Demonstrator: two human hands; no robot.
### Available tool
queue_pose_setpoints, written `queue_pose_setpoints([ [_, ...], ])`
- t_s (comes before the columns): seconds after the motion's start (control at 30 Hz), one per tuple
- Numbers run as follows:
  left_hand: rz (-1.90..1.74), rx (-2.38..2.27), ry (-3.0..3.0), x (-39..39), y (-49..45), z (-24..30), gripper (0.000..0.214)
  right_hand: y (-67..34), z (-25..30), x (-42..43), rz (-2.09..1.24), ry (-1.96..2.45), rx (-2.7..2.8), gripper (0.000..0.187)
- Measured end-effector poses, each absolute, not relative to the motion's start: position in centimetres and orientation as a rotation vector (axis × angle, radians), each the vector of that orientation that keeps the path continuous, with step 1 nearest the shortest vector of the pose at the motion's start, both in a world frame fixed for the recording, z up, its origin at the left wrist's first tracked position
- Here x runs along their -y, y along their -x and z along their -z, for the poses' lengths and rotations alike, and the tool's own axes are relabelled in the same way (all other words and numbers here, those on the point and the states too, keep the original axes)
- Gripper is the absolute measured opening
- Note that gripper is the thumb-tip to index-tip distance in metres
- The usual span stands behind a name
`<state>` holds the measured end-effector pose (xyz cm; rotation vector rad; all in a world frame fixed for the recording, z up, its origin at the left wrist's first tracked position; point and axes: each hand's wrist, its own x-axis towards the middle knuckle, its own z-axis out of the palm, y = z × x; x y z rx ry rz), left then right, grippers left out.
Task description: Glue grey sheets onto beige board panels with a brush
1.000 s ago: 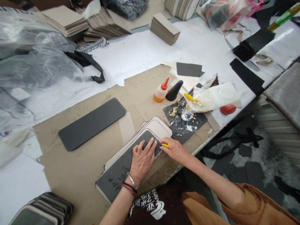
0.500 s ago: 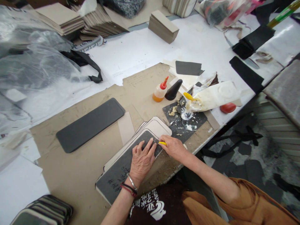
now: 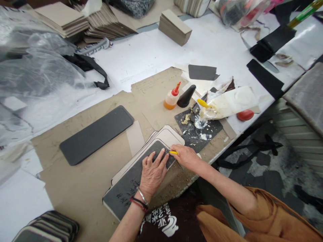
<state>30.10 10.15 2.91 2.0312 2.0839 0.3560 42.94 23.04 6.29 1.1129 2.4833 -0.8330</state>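
Observation:
My left hand (image 3: 153, 173) lies flat with fingers spread on a dark grey rounded panel (image 3: 137, 168) that bears handwriting. It presses near the panel's upper right end. Under that panel, beige boards (image 3: 171, 133) with dark outlines are fanned out toward the far side. In my right hand (image 3: 187, 156), closed fingers grip a slim yellow pen-like tool (image 3: 173, 152). Its front end points at the panel's right edge, close to my left fingertips; the tip is too small to make out. Another dark rounded panel (image 3: 97, 135) lies apart on the left.
A glue bottle (image 3: 172, 97) with a red nozzle stands beside a black cone (image 3: 186, 96). A glue-smeared dark board (image 3: 199, 129) and a white container (image 3: 230, 103) lie to the right. Stacked panels (image 3: 47, 227) sit at the lower left; a beige block (image 3: 175, 27) stands behind.
My right hand has shifted very slightly left along the panel's edge with the yellow tool. My left hand stays in place on the panel.

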Motion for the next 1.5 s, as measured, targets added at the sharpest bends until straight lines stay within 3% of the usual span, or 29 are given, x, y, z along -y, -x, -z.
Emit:
queue_pose_setpoints([
  [0.2,-0.360,-2.092,-2.027,-10.2,-30.1,-3.0,0.041,-43.4,-6.5,-23.8,0.900,-1.187,-2.471,0.011],
  [0.47,-0.366,-2.098,-2.027,-10.2,-30.2,-3.1,0.043,-42.1,-6.6,-22.6,0.640,-1.197,-2.478,0.012],
  [0.6,-0.425,-2.108,-2.021,-10.1,-30.2,-2.9,0.043,-42.8,-6.3,-22.7,0.669,-1.239,-2.511,0.011],
  [0.87,-0.785,-2.031,-1.891,-10.1,-28.9,-3.5,0.034,-45.6,-5.4,-23.2,0.682,-1.332,-2.660,0.015],
  [1.03,-0.959,-2.176,-1.776,-7.4,-27.3,-4.9,0.031,-45.5,-6.0,-23.5,0.454,-1.278,-2.798,0.017],
  [1.23,-0.636,-2.529,-1.722,-2.6,-26.2,-4.5,0.041,-40.8,-6.1,-23.3,0.143,-1.167,-2.973,0.024],
  [1.5,-0.318,-2.569,-1.654,-1.4,-26.6,-2.5,0.060,-38.3,-2.4,-23.4,0.026,-1.023,-2.984,0.036],
])
